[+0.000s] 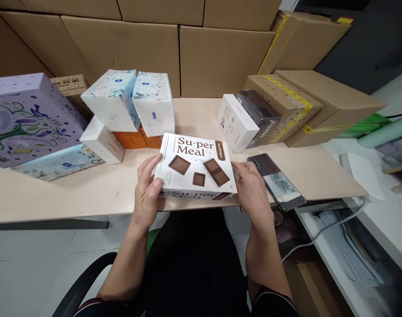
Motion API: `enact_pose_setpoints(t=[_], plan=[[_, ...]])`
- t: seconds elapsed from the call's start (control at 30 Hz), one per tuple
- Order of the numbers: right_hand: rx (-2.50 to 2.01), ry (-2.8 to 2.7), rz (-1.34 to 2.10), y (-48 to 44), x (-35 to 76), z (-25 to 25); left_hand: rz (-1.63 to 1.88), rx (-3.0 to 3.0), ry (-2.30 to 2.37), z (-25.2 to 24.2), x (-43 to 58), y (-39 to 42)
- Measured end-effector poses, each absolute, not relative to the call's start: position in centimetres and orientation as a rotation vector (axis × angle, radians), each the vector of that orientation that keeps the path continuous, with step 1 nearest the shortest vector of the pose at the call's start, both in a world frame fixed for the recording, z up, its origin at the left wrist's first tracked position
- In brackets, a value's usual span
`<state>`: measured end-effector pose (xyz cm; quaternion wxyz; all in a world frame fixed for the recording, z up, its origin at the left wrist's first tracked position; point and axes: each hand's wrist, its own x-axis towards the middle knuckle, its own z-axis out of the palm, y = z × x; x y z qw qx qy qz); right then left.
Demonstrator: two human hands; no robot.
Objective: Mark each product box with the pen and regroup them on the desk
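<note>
Between my hands is a white meal box [201, 158] printed "Su-per Meal" with brown chocolate pieces, at the front edge of the table. My left hand [147, 189] grips its left side, thumb towards the front and fingers along the edge. On the right side, my right hand [252, 187] holds the box, with some fingers hidden behind it. Whether the box rests on the table or is slightly raised, I cannot tell. Just beyond my right hand lies a phone [275, 180] in a clear case with a banknote showing.
Tissue packs [155, 103] stand on orange boxes [131, 139] behind the meal box. At left are a purple box [32, 119] and a small white box [104, 141]. Another white box [237, 123], a black box [260, 114] and taped cartons [283, 105] stand at right. Large cartons [224, 61] wall the back.
</note>
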<state>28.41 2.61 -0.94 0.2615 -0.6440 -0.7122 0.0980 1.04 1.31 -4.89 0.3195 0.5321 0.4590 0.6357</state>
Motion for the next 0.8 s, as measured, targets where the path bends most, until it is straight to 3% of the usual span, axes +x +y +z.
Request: enact_pose_setpoints(t=[0.23, 0.4, 0.57, 0.8], plan=[[-2.073, -2.219, 0.121, 2.9, 27.4, 1.0, 1.642, 1.568, 1.261, -4.1, 1.4, 0.6], [-2.023, -1.958, 0.030, 3.3, 28.8, -0.7, 1.635, 1.701, 1.282, -3.3, 1.8, 0.2], [-1.667, -1.501, 0.085, 3.6, 30.8, -2.1, 1.578, 1.742, 1.316, -3.2, 2.1, 0.1], [-0.884, -0.742, 0.649, 3.5, 29.7, 0.3, 1.565, 1.785, 1.260, -3.3, 2.1, 0.0]])
